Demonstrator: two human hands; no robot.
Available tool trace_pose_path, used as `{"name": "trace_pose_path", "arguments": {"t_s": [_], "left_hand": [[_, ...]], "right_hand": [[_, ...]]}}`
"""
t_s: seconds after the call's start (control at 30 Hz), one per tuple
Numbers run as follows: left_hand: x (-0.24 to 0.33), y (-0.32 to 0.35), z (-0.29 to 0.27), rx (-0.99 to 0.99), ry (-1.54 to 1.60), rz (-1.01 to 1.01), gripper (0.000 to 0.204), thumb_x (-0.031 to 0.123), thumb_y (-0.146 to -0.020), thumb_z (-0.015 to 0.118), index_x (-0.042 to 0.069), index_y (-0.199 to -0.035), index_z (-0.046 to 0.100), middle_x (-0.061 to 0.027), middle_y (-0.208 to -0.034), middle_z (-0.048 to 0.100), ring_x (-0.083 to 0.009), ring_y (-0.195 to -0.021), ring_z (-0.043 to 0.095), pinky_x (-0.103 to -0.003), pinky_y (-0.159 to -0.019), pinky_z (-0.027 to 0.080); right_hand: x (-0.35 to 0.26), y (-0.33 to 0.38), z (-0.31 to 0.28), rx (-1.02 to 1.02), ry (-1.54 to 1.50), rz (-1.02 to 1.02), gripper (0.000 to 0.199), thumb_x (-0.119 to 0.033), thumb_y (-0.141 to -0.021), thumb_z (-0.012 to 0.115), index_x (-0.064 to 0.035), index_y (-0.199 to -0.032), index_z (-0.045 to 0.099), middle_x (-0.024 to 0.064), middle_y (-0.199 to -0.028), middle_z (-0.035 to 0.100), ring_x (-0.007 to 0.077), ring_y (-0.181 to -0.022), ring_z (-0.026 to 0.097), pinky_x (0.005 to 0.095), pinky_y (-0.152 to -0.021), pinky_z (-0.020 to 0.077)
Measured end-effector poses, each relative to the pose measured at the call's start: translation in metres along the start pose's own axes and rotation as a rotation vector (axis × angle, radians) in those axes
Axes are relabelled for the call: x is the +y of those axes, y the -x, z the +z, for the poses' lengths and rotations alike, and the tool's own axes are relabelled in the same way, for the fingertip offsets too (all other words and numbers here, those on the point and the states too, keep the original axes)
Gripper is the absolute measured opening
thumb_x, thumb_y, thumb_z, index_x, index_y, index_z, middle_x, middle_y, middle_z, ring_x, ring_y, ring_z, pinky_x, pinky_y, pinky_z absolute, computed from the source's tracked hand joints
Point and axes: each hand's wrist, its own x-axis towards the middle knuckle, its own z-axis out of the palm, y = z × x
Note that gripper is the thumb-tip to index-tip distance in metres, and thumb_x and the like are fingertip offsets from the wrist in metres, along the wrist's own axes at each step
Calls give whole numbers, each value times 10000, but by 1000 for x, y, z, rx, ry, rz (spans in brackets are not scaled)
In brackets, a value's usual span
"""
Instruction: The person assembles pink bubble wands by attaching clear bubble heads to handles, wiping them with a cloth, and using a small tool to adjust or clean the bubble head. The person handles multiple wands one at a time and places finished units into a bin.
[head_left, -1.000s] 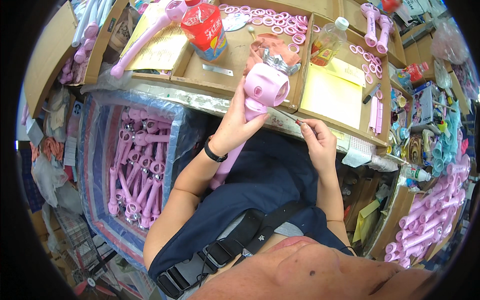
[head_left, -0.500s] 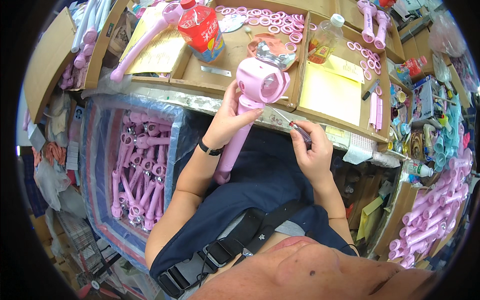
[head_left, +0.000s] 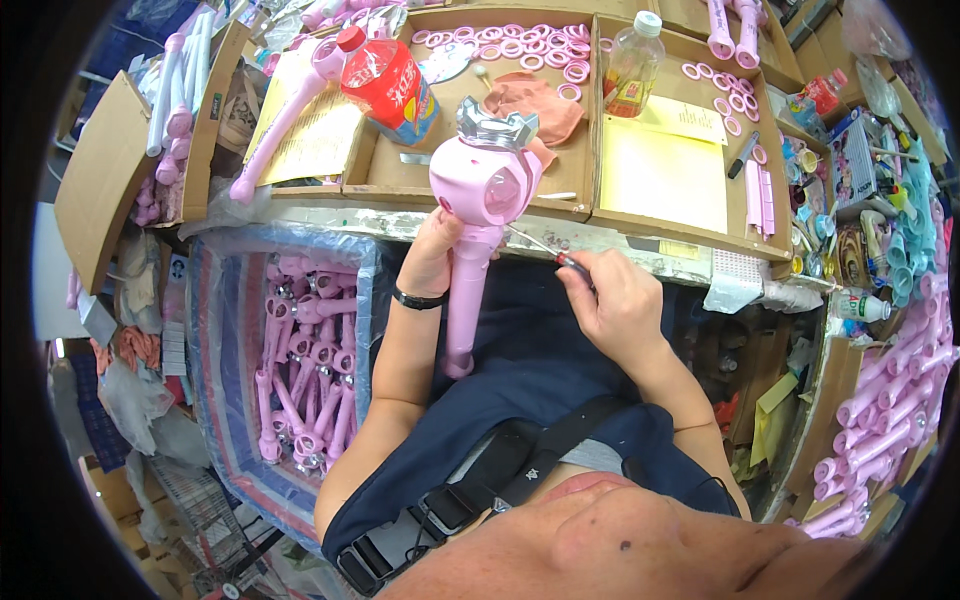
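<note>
As the pink wand (head_left: 473, 250) is held by the left hand (head_left: 430, 255) in front of the cardboard tray (head_left: 388, 179), a screwdriver (head_left: 572, 264) is gripped by the right hand (head_left: 622, 302), pink rings (head_left: 572, 50) strewn in the tray

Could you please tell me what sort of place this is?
Probably an assembly workshop: pink wands lie piled in a striped container, loose pink rings lie in a cardboard tray, and the right hand holds a screwdriver.
</note>
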Motion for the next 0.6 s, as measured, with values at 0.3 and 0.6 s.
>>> {"name": "trace_pose_path", "arguments": {"t_s": [0.3, 0.6], "left_hand": [[-10, 4, 11, 110, -223, 38, 671, 533, -786, 678, -20, -1126, 510, -99, -835, 633, -146, -671, 620, -253, -584, 507], [-5, -5, -1, 40, 301, -126, 574, 527, -927, 452, 35, -1220, 474, -164, -994, 619, -212, -684, 624, -299, -547, 520]], "right_hand": [[16, 9, 5, -202, -548, 630, 178, -197, -891, 608, -20, -873, 619, 114, -680, 627, 263, -613, 626, 308, -548, 476], [-4, 7, 2, 71, -128, 184, 143, -95, -778, 701, -59, -896, 630, 73, -750, 622, 241, -593, 603, 307, -520, 468]]}}
